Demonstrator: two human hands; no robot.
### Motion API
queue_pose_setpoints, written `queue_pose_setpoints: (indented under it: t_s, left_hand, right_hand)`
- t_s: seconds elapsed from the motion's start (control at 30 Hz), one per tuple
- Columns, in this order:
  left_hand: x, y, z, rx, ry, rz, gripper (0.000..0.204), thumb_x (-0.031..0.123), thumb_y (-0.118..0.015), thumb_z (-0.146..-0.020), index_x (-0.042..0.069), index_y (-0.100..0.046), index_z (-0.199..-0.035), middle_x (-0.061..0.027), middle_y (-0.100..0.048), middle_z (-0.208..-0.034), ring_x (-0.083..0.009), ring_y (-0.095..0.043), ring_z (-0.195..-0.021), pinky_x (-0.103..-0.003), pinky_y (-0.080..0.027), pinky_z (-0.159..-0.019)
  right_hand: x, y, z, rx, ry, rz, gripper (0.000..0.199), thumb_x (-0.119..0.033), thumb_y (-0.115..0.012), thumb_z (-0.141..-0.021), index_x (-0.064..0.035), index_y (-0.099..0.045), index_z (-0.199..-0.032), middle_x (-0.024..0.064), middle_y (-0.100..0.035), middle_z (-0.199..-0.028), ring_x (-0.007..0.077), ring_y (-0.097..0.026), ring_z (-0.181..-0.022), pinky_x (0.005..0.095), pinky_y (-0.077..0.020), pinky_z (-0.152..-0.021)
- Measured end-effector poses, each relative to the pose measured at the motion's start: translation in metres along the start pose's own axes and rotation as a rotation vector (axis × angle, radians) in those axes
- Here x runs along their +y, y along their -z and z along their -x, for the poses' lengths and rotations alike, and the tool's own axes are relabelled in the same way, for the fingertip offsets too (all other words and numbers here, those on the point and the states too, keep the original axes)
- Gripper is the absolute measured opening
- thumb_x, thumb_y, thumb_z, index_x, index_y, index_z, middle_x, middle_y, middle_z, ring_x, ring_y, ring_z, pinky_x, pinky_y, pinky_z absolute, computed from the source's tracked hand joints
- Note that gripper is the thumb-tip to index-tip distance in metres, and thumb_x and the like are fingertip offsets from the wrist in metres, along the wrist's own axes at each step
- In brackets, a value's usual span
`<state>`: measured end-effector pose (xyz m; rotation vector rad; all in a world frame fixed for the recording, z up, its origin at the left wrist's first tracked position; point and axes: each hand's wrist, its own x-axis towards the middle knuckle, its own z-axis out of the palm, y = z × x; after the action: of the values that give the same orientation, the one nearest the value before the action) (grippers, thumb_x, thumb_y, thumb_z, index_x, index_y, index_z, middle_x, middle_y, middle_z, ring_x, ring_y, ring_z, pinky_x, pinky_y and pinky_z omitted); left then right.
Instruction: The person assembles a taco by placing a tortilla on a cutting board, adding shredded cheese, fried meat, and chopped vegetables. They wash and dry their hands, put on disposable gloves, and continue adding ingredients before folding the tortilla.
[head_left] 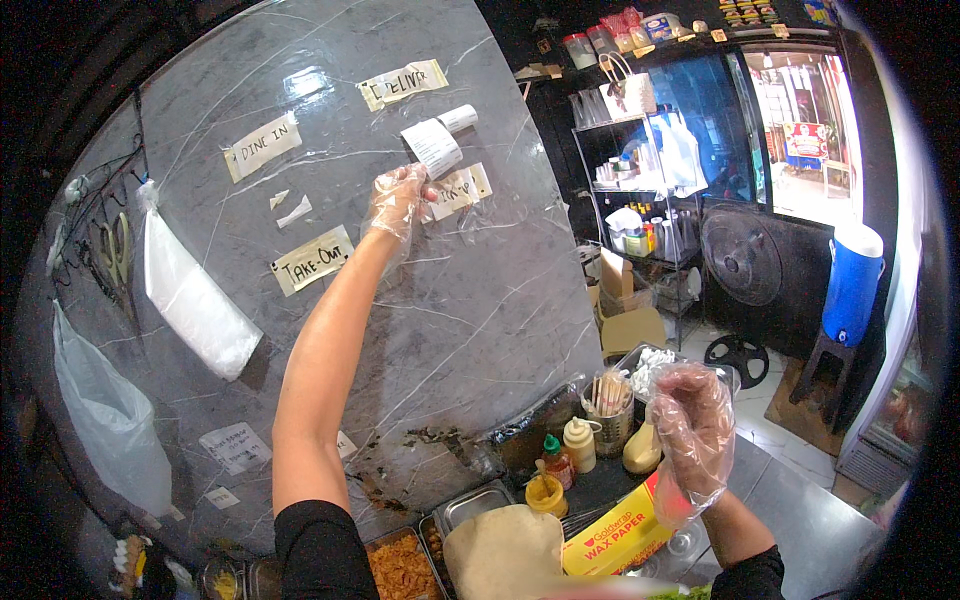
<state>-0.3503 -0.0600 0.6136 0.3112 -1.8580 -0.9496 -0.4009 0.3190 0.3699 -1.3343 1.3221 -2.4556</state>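
My left hand (398,198), in a clear plastic glove, reaches up to the grey marbled wall panel (480,290). Its fingers pinch the lower end of a white printed receipt (433,146), whose top end curls over. Beside that hand a handwritten paper label (462,192) is taped up, partly covered. My right hand (692,440), also gloved, is raised over the counter with curled fingers; whether they hold anything is hidden. Close to its left is a bottle of pale sauce (641,450). Below lie a yellow and red wax paper box (612,532) and a round flatbread (505,548).
A red sauce bottle (557,462), a cream squeeze bottle (579,444) and a holder of wooden sticks (608,405) line the counter's back. Food trays (402,562) sit low. Plastic bags (190,290) and scissors (115,250) hang at left. At right stand shelves (640,190) and a blue cooler (853,285).
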Motion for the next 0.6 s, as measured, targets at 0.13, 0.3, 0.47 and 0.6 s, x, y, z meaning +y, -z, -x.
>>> queue_pose_setpoints:
  t_s: [0.13,0.3,0.47,0.6]
  left_hand:
    - [0.0006,0.0005,0.0019,-0.013,-0.001,0.036,0.025,0.025,-0.063,-0.094,0.002,-0.067,-0.103,-0.0011,-0.064,-0.065,-0.0048,-0.045,-0.044,-0.02,-0.035,-0.04]
    - [0.0019,0.0013,0.003,-0.025,-0.025,0.011,0.022,0.024,-0.061,-0.094,0.003,-0.066,-0.099,-0.002,-0.064,-0.064,-0.006,-0.047,-0.044,-0.022,-0.035,-0.041]
    - [0.0056,0.0002,0.0057,-0.024,-0.027,-0.039,0.022,0.024,-0.059,-0.094,0.003,-0.066,-0.098,-0.0023,-0.064,-0.065,-0.0067,-0.047,-0.045,-0.023,-0.036,-0.043]
    - [0.0046,0.0004,0.0059,-0.034,-0.031,-0.04,0.023,0.025,-0.058,-0.095,0.003,-0.066,-0.098,-0.0021,-0.064,-0.066,-0.0067,-0.046,-0.046,-0.023,-0.036,-0.044]
  right_hand:
    - [0.0001,0.0001,0.0009,0.011,-0.004,0.008,0.021,-0.01,-0.063,-0.091,-0.0041,-0.055,-0.109,0.0052,-0.06,-0.104,0.0109,-0.057,-0.093,0.0278,-0.0472,-0.084]
    - [-0.0025,-0.0014,0.001,0.015,-0.008,-0.009,0.021,-0.009,-0.063,-0.09,-0.0041,-0.055,-0.109,0.0049,-0.059,-0.104,0.0107,-0.056,-0.093,0.0276,-0.0468,-0.084]
    - [-0.0022,0.0007,0.0015,0.015,-0.035,-0.026,0.021,-0.009,-0.063,-0.09,-0.0046,-0.055,-0.109,0.0048,-0.059,-0.104,0.0108,-0.056,-0.093,0.0277,-0.0468,-0.084]
    - [-0.0025,0.0016,0.0016,0.019,-0.026,0.01,0.021,-0.01,-0.063,-0.09,-0.0049,-0.055,-0.109,0.0046,-0.059,-0.104,0.011,-0.056,-0.093,0.0282,-0.0474,-0.084]
